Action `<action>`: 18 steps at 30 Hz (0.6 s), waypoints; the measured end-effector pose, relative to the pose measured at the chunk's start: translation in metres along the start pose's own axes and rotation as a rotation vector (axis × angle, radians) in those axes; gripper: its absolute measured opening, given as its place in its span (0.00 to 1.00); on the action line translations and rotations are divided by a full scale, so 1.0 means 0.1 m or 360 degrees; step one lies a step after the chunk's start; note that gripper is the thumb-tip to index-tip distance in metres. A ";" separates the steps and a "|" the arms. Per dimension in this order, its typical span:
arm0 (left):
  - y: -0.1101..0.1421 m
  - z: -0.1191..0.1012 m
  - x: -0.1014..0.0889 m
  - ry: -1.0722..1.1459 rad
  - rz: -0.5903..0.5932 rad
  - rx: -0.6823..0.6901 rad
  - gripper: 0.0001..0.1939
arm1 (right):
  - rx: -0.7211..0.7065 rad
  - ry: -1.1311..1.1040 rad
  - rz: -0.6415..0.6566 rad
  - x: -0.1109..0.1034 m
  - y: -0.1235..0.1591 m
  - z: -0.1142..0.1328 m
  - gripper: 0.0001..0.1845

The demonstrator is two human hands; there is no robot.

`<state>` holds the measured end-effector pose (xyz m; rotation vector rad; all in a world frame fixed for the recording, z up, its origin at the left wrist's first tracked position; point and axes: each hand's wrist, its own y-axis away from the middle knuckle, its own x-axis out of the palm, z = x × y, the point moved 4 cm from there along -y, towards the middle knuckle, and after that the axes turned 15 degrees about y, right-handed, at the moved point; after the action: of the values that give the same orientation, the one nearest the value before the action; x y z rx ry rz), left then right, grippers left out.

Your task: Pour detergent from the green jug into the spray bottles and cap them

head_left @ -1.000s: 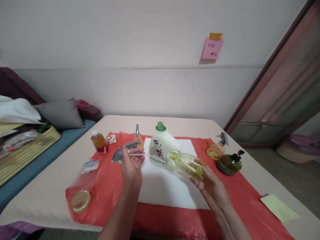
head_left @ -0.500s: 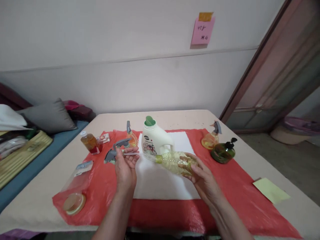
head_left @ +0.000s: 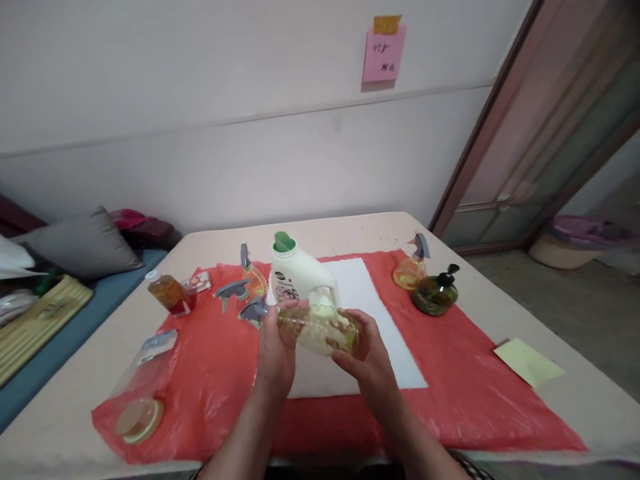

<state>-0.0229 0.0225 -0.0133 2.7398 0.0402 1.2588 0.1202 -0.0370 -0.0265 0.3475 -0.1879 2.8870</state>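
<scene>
A clear yellowish plastic bottle (head_left: 320, 331) lies sideways in the air between my hands, above the white sheet. My right hand (head_left: 373, 357) wraps round its base end. At the neck end, my left hand (head_left: 277, 357) is closed round a grey trigger spray head (head_left: 254, 309), with its fingers reaching under the bottle. The spray head points left and sits against the neck; whether it is threaded on cannot be seen. Just behind the bottle stands a large cream jug (head_left: 295, 270) with a green mouth. Another grey trigger spray head (head_left: 233, 291) is to the left.
Red plastic sheeting (head_left: 215, 373) covers the table, with a white sheet (head_left: 400, 367) on it. An amber spray bottle (head_left: 256, 281), an amber-liquid bottle (head_left: 171, 295) and a round lid (head_left: 140, 420) are left. A green pump bottle (head_left: 435, 295) and another spray bottle (head_left: 411, 270) are right.
My left hand has moved right to the bottle's neck, and the spray head's tube has slid into the bottle. The view has turned slightly right.
</scene>
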 end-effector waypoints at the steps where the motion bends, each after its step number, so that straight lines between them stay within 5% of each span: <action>1: 0.01 0.00 0.01 0.0029 0.0018 -0.0010 0.25 | -0.0015 0.0009 -0.0006 0.01 0.01 0.02 0.34; 6: 0.02 -0.05 0.01 0.0026 -0.0019 0.0037 0.21 | 0.0230 -0.0009 -0.0086 0.05 0.07 -0.12 0.33; 13: 0.05 -0.09 -0.02 -0.0286 0.0004 0.0128 0.17 | 0.1195 -0.0193 0.0352 0.23 0.20 -0.51 0.36; 15: 0.07 -0.15 -0.01 -0.0365 -0.0005 0.0208 0.16 | 0.1164 -0.0067 0.0378 0.21 0.19 -0.49 0.37; 18: 0.08 -0.25 0.00 -0.0408 -0.0052 0.0313 0.14 | 0.0822 0.0101 0.0326 0.15 0.11 -0.40 0.39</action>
<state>-0.0422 0.0168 0.0034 3.0318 0.1927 0.9314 0.0945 -0.0383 -0.0628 0.3353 0.5749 3.1080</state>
